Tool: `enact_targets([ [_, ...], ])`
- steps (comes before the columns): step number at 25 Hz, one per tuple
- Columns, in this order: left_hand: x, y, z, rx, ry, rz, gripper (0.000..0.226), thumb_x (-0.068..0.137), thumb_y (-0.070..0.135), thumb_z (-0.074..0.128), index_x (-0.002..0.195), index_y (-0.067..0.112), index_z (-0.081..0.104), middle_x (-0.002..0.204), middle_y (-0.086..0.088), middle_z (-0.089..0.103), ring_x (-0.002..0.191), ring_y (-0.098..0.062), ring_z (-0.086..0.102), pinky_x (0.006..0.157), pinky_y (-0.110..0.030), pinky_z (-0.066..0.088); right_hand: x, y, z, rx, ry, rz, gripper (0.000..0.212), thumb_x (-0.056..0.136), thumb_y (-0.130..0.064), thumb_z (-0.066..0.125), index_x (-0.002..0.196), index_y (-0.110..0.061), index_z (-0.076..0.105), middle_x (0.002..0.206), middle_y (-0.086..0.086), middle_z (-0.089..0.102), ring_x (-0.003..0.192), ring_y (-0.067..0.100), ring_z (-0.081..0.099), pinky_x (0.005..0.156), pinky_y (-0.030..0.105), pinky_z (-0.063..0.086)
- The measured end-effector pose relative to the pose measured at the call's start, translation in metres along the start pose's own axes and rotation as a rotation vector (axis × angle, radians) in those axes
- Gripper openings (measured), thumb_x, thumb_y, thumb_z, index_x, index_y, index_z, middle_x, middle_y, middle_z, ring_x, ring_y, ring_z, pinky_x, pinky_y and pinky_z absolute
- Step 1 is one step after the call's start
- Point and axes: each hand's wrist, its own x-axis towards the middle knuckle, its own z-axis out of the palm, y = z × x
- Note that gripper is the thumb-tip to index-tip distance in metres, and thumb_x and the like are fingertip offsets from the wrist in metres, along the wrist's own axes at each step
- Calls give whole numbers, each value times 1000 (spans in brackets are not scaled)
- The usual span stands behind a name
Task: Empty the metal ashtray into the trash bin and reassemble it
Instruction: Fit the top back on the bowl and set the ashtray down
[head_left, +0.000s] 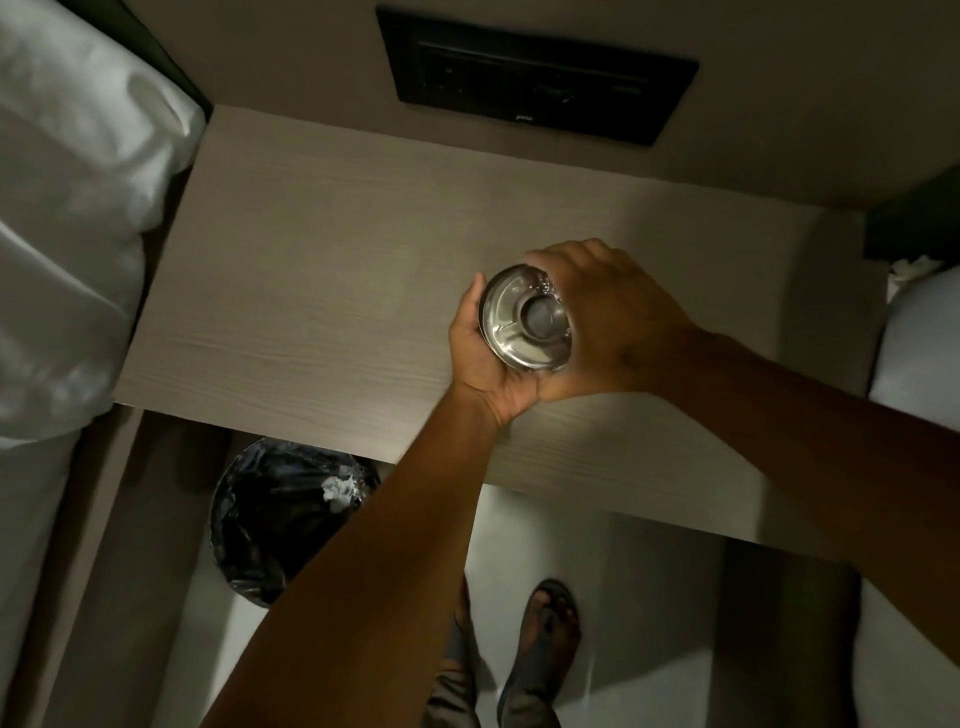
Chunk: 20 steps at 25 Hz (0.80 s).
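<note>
A round metal ashtray (522, 319) with a raised centre knob is held over the right part of a light wooden bedside table (311, 291). My left hand (480, 358) cups it from below and on its left side. My right hand (613, 322) grips its right rim, fingers curled over the top edge. Both hands are shut on it. The ashtray's underside is hidden by my palms. A trash bin (280, 514) lined with a black bag stands on the floor under the table's front edge, left of my left forearm, with crumpled white paper inside.
A bed with white pillows (67, 234) lies along the left. Another white pillow (919, 343) is at the right edge. A black switch panel (535, 78) is on the wall behind the table. My sandalled feet (545, 649) stand on the pale floor.
</note>
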Motion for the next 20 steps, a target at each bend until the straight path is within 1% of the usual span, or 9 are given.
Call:
enact_targets([
  [3,3,0,-2,-16,-5,-19,74,84,60,64,132,4,61,131,-20,61,122,-34,59,113,-48,40,0,6,0,47,36,28,122,48,-61,87,148,-9,39,146,10,49,132,28,45,110,44,38],
  [4,3,0,-2,-30,-9,-28,75,85,60,63,133,4,60,131,-20,60,121,-34,59,112,-48,41,0,6,0,59,57,33,121,48,-59,88,147,-9,39,146,11,49,132,28,45,110,44,39],
  [6,4,-2,3,-94,-11,-40,68,90,59,58,128,2,64,123,-21,66,114,-33,65,102,-47,50,1,5,0,75,77,37,120,48,-56,88,147,-9,39,146,10,48,132,27,45,109,43,40],
  [8,4,-3,5,-133,2,-31,64,94,57,52,120,1,68,114,-21,71,106,-33,69,94,-45,55,3,4,0,78,56,29,120,49,-53,89,148,-9,37,147,9,47,133,26,44,109,38,39],
  [13,4,-4,8,-103,75,-8,65,94,59,50,119,1,68,112,-20,71,105,-31,69,95,-43,55,4,6,6,103,27,23,120,53,-55,89,150,-9,36,149,7,46,134,23,43,108,34,36],
  [15,4,-4,8,-102,100,2,64,94,58,51,117,2,70,112,-19,71,107,-30,66,103,-42,50,5,6,8,112,39,48,118,52,-52,89,149,-10,36,148,6,47,133,24,44,106,33,36],
  [17,5,-4,9,-107,129,22,63,93,58,52,118,2,68,114,-18,68,111,-29,62,116,-40,36,6,3,11,118,63,84,117,53,-51,89,149,-10,36,147,7,49,131,26,45,105,34,37],
  [18,5,-5,9,-107,141,32,63,93,58,53,119,2,67,115,-17,66,114,-28,60,121,-38,29,6,0,13,122,80,108,117,55,-52,88,150,-9,36,146,8,50,130,27,46,105,36,38],
  [20,6,-7,9,-108,153,48,63,93,57,52,116,1,69,117,-16,65,123,-26,53,123,-37,22,4,-6,18,148,131,184,116,56,-53,88,150,-9,36,144,9,51,128,28,47,104,38,39],
])
